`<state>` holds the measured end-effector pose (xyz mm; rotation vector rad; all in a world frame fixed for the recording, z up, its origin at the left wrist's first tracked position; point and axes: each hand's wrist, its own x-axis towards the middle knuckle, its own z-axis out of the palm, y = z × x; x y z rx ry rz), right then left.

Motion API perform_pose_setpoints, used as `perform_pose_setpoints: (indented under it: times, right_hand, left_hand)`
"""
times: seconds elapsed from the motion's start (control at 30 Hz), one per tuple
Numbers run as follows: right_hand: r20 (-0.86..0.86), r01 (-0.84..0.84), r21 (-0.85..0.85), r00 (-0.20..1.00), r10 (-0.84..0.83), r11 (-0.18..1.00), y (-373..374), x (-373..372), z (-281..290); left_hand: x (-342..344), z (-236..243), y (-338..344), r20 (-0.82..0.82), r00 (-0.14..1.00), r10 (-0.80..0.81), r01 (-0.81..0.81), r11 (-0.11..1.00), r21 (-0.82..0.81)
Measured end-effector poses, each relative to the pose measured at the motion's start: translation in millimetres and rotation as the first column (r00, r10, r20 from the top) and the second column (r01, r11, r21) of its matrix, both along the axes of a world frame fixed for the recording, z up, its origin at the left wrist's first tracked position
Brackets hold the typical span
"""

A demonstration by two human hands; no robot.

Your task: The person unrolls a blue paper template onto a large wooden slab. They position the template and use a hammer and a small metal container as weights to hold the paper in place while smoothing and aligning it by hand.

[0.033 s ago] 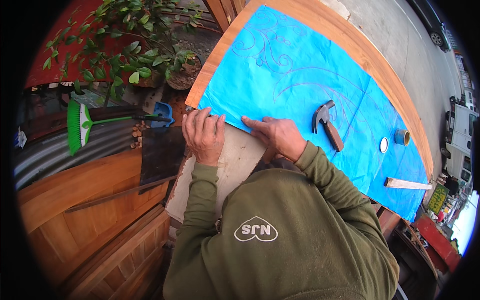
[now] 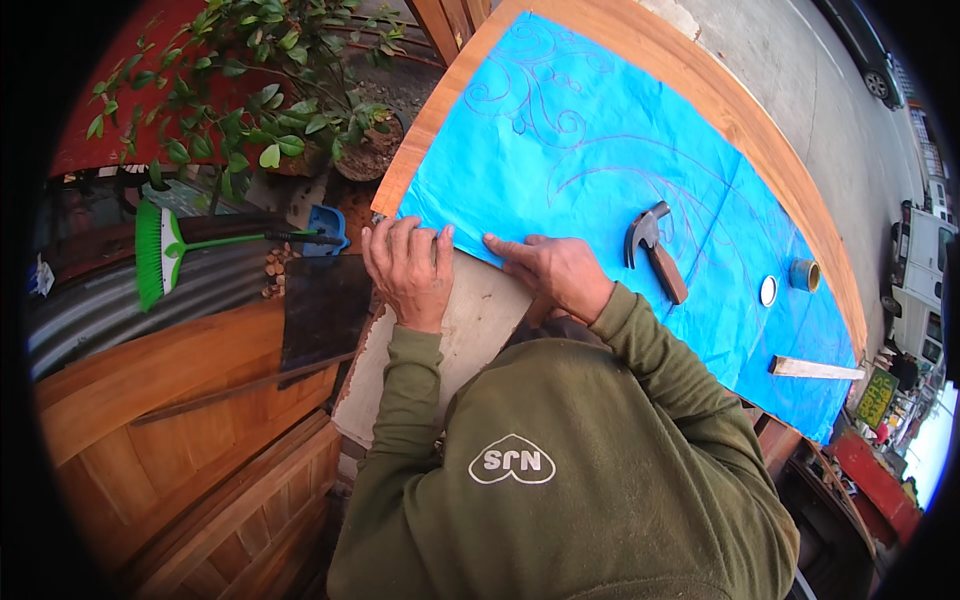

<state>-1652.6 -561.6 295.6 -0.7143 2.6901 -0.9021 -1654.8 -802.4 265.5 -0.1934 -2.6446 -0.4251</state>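
Up at the top left, a bushy plant (image 2: 265, 120) with lots of green leaves, and a big red sheet (image 2: 100, 110) behind it. Below the leaves, a broom (image 2: 152, 255) with bright green bristles and a long thin stick, green first and then black, its far end by a small blue plastic thing (image 2: 328, 226). Under the broom, wavy gray metal (image 2: 95, 320). Close by, a little pile of brown bits (image 2: 276, 268) and a flat black sheet (image 2: 318, 310). At the bottom left, big brown wooden panels (image 2: 165, 400). Far over to the right, a gray road (image 2: 790, 90), a dark car (image 2: 862, 50) near the top, a white van (image 2: 925, 250) and a green sign (image 2: 876, 398) with yellow marks.
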Motion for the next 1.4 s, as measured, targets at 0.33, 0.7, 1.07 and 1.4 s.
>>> perform_pose_setpoints:
  times: [0.33,0.7,1.07,1.4]
  right_hand:
    - [0.090,-0.079,0.093,0.993,0.070,0.993,4,-5,-16]
    - [0.224,-0.117,-0.090,0.965,0.135,0.989,7,-20,-1]
    - [-0.094,0.276,-0.139,0.952,-0.290,0.951,14,-62,23]
    - [-0.411,-0.110,-0.069,0.909,0.072,0.992,-35,-73,-36]
  left_hand:
    - [-81,-8,91,0.152,0.974,-0.170,0.151,0.980,0.129]
    - [-42,-15,65,0.292,0.956,0.040,-0.055,0.998,0.043]
    - [-12,-18,51,0.317,0.943,0.097,-0.136,0.986,0.101]
    - [-1,-31,48,0.280,0.937,0.211,-0.262,0.952,0.161]
